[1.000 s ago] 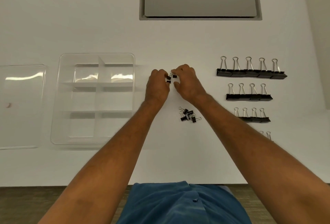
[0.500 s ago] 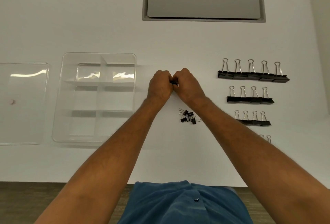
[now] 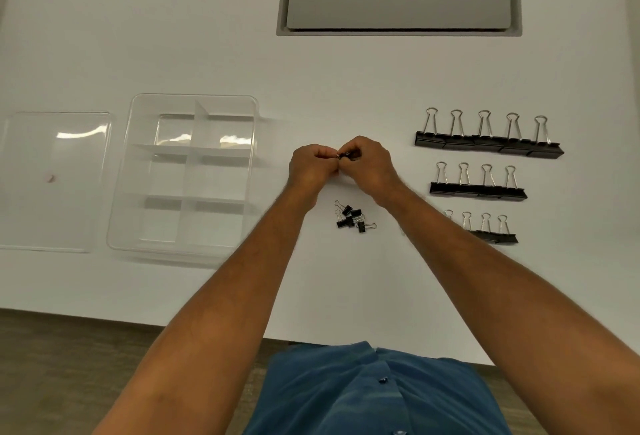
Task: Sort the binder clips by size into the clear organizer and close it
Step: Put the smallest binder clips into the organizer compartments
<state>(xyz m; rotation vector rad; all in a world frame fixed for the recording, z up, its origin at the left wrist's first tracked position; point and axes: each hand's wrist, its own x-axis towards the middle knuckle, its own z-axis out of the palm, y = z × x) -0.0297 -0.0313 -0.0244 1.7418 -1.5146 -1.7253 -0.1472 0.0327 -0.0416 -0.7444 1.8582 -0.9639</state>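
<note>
- Little was shifted since earlier: left hand [image 3: 311, 166] and right hand [image 3: 367, 164] were kept pressed together, fingers curled around a tiny binder clip [image 3: 343, 156].
- Loose small clips [image 3: 353, 220] were left beside the forearms; the clear organizer [image 3: 138, 175] was left open, its lid [image 3: 52, 181] alongside on the surface [image 3: 207, 53].

No text, label, brand, number or sign could be read anywhere in the head view.
</note>
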